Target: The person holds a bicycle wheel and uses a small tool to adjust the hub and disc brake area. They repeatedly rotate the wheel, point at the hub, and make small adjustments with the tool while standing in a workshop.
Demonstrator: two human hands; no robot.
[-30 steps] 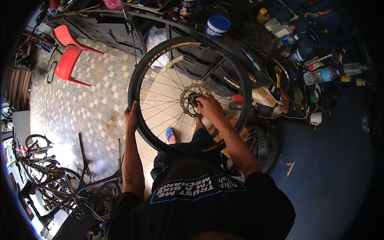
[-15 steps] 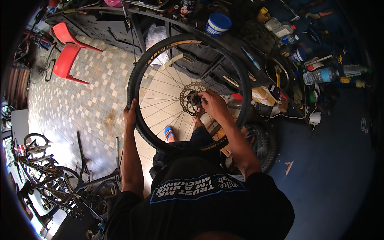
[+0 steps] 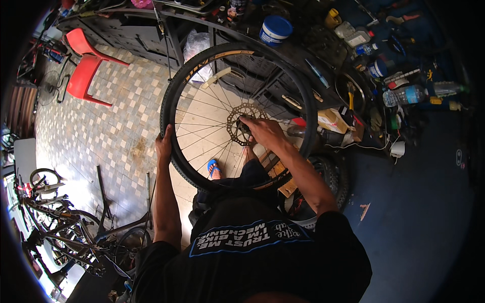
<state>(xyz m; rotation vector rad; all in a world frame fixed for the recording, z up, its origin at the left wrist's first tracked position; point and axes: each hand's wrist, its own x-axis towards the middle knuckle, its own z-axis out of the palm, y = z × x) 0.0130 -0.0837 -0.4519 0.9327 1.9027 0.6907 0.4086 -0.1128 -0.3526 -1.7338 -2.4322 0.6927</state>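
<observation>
Black tyre (image 3: 170, 108) held at left by the left hand's (image 3: 163, 146) fingers; right hand's (image 3: 269, 135) at the hub (image 3: 242, 127), grip unclear. Hub handling seems in hand, calling for steadiness.

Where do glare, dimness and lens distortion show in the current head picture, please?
Head view: glare bleaches the tiled floor near the bicycles; head view: the blue floor looks dim, the fisheye bows the dark cabinet row, and the wheel looks fairly sharp.
</observation>
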